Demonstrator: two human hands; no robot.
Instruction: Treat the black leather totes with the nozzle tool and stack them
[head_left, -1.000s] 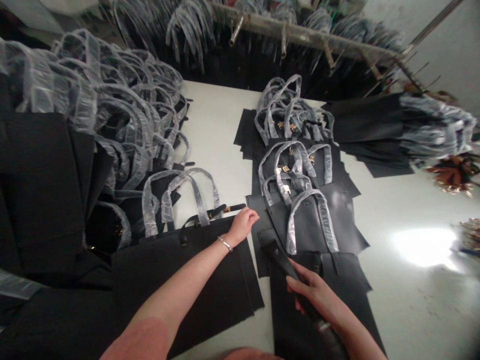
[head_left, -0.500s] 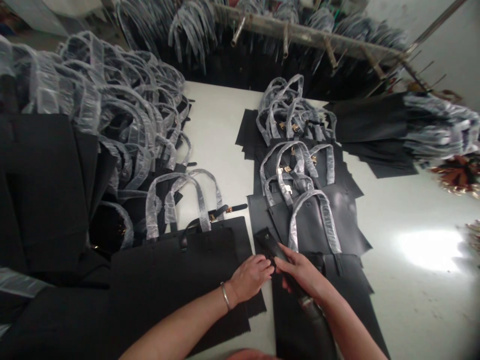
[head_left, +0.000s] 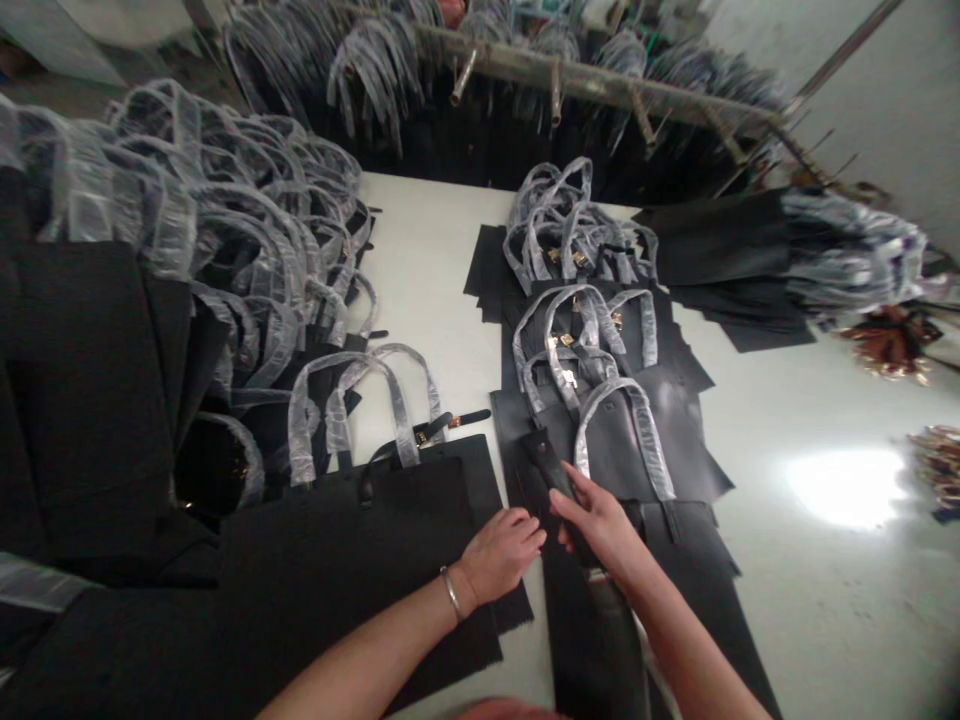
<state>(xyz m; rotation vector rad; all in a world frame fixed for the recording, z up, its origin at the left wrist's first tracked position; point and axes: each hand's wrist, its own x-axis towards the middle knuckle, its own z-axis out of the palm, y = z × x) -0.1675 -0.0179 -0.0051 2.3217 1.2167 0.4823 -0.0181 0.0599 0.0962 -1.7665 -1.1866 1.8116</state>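
Right hand (head_left: 600,528) is closed around black strap (head_left: 545,462), which points to 11 o'clock; left hand (head_left: 501,552), loosely curled and holding nothing, rests on black bag (head_left: 360,560).

Both hands meet low at centre, left hand (head_left: 501,548) curled, right hand (head_left: 596,522) gripping.

Right hand (head_left: 600,525) grips a black strap (head_left: 551,470); left hand (head_left: 502,550) touches a black bag (head_left: 360,560).
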